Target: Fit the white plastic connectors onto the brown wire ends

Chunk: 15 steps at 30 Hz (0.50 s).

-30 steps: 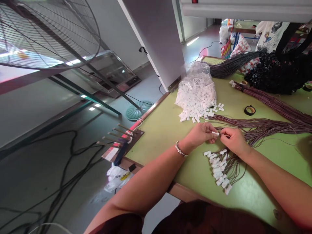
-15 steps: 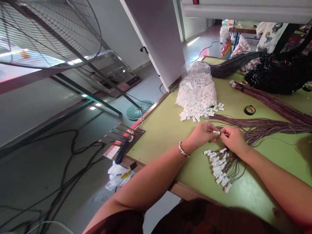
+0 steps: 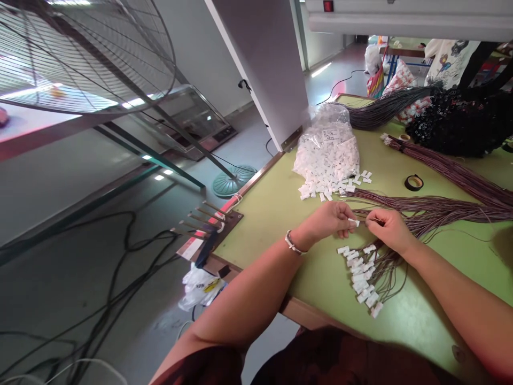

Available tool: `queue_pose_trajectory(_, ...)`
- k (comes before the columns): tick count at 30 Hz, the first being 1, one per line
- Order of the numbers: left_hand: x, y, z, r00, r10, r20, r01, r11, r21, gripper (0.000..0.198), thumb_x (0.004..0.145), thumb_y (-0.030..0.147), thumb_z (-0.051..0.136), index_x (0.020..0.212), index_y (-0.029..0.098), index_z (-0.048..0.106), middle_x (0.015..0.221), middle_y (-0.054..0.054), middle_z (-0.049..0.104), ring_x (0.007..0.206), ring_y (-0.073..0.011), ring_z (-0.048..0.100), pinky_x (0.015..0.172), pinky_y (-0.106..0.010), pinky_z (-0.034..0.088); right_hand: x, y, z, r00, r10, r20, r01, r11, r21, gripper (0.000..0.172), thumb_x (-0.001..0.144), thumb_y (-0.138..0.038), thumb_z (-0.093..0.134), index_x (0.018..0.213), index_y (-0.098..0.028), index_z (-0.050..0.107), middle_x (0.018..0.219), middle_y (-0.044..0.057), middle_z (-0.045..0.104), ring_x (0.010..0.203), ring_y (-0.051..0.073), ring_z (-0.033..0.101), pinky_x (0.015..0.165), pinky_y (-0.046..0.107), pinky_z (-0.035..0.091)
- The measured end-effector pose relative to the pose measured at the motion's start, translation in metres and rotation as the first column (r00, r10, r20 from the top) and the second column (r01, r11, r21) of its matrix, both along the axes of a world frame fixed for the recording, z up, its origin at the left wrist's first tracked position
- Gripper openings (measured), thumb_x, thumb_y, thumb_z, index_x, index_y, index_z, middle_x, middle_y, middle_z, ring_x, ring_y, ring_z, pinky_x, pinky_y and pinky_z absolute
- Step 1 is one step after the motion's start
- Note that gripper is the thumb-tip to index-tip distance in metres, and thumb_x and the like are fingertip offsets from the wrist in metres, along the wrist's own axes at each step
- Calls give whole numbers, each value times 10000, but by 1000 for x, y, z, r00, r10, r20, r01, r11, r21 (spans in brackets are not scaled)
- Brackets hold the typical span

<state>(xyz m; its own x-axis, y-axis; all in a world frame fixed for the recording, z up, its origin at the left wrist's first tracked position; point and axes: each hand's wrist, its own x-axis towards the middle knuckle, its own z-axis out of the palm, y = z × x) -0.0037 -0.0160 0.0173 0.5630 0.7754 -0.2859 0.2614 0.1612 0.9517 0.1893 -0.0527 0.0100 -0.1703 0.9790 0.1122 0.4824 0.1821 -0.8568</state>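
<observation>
My left hand (image 3: 335, 219) pinches a small white connector (image 3: 354, 223) above the green table. Just to its right, my right hand (image 3: 385, 229) has its fingers closed on a thin brown wire, whose end points toward the connector. Below my hands lies a cluster of white connectors (image 3: 363, 275) with brown wires attached. A long bundle of brown wires (image 3: 436, 206) runs from behind my hands to the right. Farther back, a clear plastic bag (image 3: 331, 141) spills loose white connectors onto the table.
A roll of black tape (image 3: 413, 183) rests right of the bag. Another brown wire bundle (image 3: 449, 160), dark wires (image 3: 380, 109) and a black heap (image 3: 457, 120) lie farther back. A pegged rack (image 3: 216, 224) sits at the left table edge; a fan (image 3: 88, 59) stands beyond.
My hands have moved slightly apart, and more of the white connector shows at my left fingertips. The whole view has shifted a little.
</observation>
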Motion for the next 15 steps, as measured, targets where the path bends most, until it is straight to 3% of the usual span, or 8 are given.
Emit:
queue_pose_trajectory(3, -2, -7, 7, 967, -187, -171, 210, 970, 123, 115, 721, 185, 663, 811, 129, 619, 650, -14, 649, 523, -87, 572, 479, -190, 440, 10, 1, 5, 975, -111, -192, 95, 992, -87, 202, 767, -362, 588, 726, -175, 649, 687, 25, 643, 614, 131, 560, 586, 245, 450)
queue_pose_trajectory(6, -1, -15, 18, 842, -486, -234, 536, 798, 273, 117, 689, 194, 694, 794, 148, 672, 729, -21, 664, 626, -91, 570, 590, -196, 447, 14, 1, 6, 913, -253, -321, 198, 960, -196, 344, 775, -479, 593, 903, -172, 679, 701, 41, 647, 573, 126, 558, 562, 256, 474)
queue_pose_trajectory(7, -3, -15, 22, 805, -547, -228, 593, 743, 312, 126, 686, 223, 705, 789, 155, 685, 753, -25, 668, 655, -97, 566, 623, -202, 447, 14, 0, 6, 908, -268, -322, 202, 954, -222, 378, 775, -497, 590, 936, -167, 682, 643, 26, 615, 524, 113, 520, 518, 245, 454)
queue_pose_trajectory(8, -6, -13, 24, 803, -550, -227, 595, 728, 341, 138, 695, 261, 702, 787, 159, 693, 768, -29, 670, 671, -104, 563, 643, -209, 444, 13, 0, 6, 915, -265, -305, 196, 951, -238, 396, 772, -499, 593, 960, -162, 685, 589, 5, 570, 484, 100, 472, 480, 234, 424)
queue_pose_trajectory(10, -16, -4, 26, 902, -332, -276, 421, 816, 396, 186, 749, 337, 645, 766, 157, 692, 746, -36, 663, 655, -117, 553, 637, -228, 434, 11, -1, 6, 936, -227, -269, 163, 956, -242, 383, 764, -452, 607, 998, -160, 688, 551, -21, 501, 475, 90, 413, 458, 224, 382)
queue_pose_trajectory(11, -22, 3, 25, 939, -97, -330, 243, 867, 436, 225, 788, 355, 592, 751, 152, 682, 720, -38, 655, 631, -122, 545, 619, -239, 425, 11, -2, 6, 940, -204, -273, 137, 960, -246, 367, 768, -411, 594, 1016, -157, 686, 562, -21, 493, 490, 91, 408, 469, 227, 381)
queue_pose_trajectory(13, -32, 18, 19, 826, 370, -425, -76, 821, 565, 284, 834, 360, 512, 730, 140, 658, 673, -52, 630, 607, -144, 529, 595, -264, 402, 10, -1, 7, 937, -155, -313, 65, 958, -279, 354, 779, -327, 522, 1040, -141, 674, 608, -6, 517, 520, 96, 418, 508, 241, 397)
queue_pose_trajectory(15, -37, 31, 10, 698, 536, -475, -153, 759, 632, 275, 835, 360, 508, 763, 134, 648, 720, -79, 639, 651, -175, 543, 602, -282, 396, 11, 0, 7, 940, -110, -324, 7, 953, -303, 362, 770, -269, 461, 1032, -123, 662, 658, 14, 559, 532, 100, 429, 531, 256, 406)
